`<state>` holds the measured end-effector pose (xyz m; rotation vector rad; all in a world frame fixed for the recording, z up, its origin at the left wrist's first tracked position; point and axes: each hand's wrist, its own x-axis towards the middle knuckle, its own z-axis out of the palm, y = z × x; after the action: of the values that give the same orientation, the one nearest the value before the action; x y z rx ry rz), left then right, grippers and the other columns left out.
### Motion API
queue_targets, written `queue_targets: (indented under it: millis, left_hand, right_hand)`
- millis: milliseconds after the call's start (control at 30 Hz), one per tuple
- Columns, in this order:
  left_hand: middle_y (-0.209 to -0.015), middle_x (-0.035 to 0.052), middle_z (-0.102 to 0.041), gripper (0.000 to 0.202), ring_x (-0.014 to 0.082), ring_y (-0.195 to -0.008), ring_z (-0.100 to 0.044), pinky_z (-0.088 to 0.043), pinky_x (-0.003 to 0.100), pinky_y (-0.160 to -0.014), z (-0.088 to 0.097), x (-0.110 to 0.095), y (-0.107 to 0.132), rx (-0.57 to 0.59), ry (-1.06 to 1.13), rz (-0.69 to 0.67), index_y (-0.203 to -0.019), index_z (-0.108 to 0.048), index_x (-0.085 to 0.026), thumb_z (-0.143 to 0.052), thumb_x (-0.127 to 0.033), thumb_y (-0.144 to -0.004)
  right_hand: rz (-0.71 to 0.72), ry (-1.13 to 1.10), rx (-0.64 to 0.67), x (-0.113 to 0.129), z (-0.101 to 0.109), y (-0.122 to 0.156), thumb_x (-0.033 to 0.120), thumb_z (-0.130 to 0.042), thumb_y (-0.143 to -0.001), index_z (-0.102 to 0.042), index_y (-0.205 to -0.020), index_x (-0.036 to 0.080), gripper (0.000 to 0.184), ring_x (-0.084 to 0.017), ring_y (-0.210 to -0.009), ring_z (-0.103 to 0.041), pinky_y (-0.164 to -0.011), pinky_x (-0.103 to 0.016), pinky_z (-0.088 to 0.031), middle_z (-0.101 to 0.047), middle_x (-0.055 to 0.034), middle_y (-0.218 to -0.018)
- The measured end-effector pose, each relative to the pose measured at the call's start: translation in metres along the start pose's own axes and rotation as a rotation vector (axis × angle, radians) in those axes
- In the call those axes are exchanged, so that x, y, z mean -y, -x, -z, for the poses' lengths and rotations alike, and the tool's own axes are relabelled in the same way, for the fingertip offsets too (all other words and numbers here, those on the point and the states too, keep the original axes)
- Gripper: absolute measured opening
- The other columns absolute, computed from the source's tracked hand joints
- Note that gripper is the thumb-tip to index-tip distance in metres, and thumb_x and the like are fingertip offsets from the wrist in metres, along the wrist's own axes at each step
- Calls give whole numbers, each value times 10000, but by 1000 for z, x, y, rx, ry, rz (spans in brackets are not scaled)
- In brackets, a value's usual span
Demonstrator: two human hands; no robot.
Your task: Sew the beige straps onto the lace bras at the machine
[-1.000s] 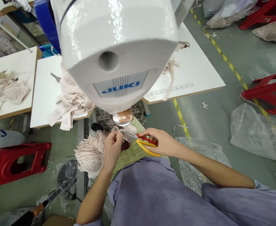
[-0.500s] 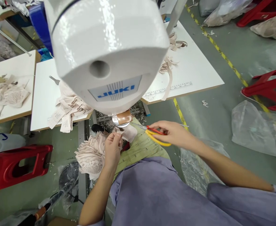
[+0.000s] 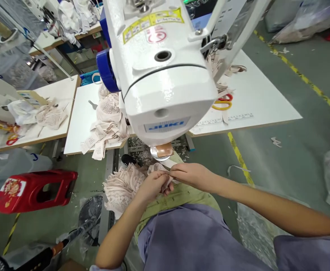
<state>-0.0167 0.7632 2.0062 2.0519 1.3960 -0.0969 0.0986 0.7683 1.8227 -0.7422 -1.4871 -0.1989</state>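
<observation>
Below the head of a white JUKI sewing machine [image 3: 165,82], my left hand [image 3: 153,185] and my right hand [image 3: 191,175] meet fingertip to fingertip. Both pinch a small edge of a beige lace garment [image 3: 122,187] that bunches to the left over my lap. The red and yellow scissors [image 3: 222,102] lie on the white table [image 3: 263,101] to the right of the machine, away from both hands. A copper-coloured part [image 3: 162,150] under the machine head sits just above my fingers.
Beige garments with labels [image 3: 105,124] are piled on the table left of the machine. A red plastic stool [image 3: 35,190] stands on the floor at left. Another table [image 3: 41,113] holds fabric and a second pair of scissors [image 3: 12,140]. Yellow floor tape [image 3: 239,158] runs right.
My right hand no longer holds the scissors; they now lie on the table. That hand has come back to the lace beside my left hand. The camera has tilted up.
</observation>
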Motion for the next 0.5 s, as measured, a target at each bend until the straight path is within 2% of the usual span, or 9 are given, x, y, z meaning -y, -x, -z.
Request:
queue_targets:
  millis: [33,133,167,200,233,267,367,433,500]
  left_hand:
    - [-675,23,-640,254,116,-522,-511,-424,253,-538,2,2,2,-94,-123,-69,-804,-647,-170,-535,-392,-854]
    - [-895,91,-689,261,204,-843,-630,-503,353,-808,3,25,4,-588,-426,-405,-911,-676,-176,-553,-404,-889]
    - [-950,106,-689,279,228,-931,-631,-494,382,-876,1,37,2,-690,-439,-490,-958,-676,-177,-579,-429,-888]
    - [-970,116,-688,329,243,-966,-633,-488,401,-904,-2,50,-2,-696,-395,-525,-1026,-669,-175,-602,-464,-885]
    - [-956,115,-693,422,241,-937,-646,-495,403,-890,-7,63,-8,-603,-294,-512,-1135,-641,-174,-616,-510,-882]
    - [-939,111,-703,571,236,-886,-664,-505,401,-863,-14,75,-15,-444,-147,-460,-1284,-569,-175,-625,-568,-873]
    - [-1015,134,-723,1089,269,-878,-708,-514,451,-866,-40,96,-36,-13,387,-297,-1570,-182,-209,-589,-810,-758]
    - [-1108,147,-701,1194,316,-1019,-691,-490,504,-939,-59,97,-42,63,659,-295,-1588,-166,-236,-492,-935,-676]
    - [-1065,102,-691,1148,313,-1079,-661,-469,498,-999,-72,91,-39,38,787,-372,-1545,-344,-274,-443,-977,-642]
  right_hand:
    - [-52,-26,-29,-1,-5,0,241,-419,-995,-692,-1039,217,277,-187,-783,-670,-630,-275,-484,-736,-80,-933]
    - [-389,-101,-166,-14,1,6,358,-459,-991,-666,-866,200,289,-174,-632,-609,-555,-275,-402,-696,-61,-755]
    - [-522,-169,-224,-19,6,8,408,-486,-980,-641,-816,199,307,-163,-592,-574,-542,-271,-378,-659,-45,-696]
    - [-646,-287,-284,-21,10,9,459,-508,-966,-618,-792,200,331,-149,-564,-537,-529,-265,-359,-617,-26,-655]
    - [-753,-457,-341,-21,14,10,510,-529,-946,-602,-787,201,354,-134,-535,-495,-509,-256,-338,-572,-5,-625]
    - [-842,-666,-385,-19,15,10,555,-563,-914,-589,-790,202,376,-116,-505,-449,-485,-244,-314,-529,17,-604]
    - [-942,-1316,-391,-4,12,5,582,-725,-777,-581,-811,189,420,-69,-461,-369,-445,-208,-299,-481,57,-590]
    - [-908,-1565,-336,11,10,1,544,-784,-734,-588,-810,175,424,-55,-471,-402,-458,-185,-344,-514,54,-600]
    - [-837,-1637,-252,25,12,-2,537,-744,-793,-604,-830,164,400,-61,-487,-470,-467,-172,-373,-573,29,-607]
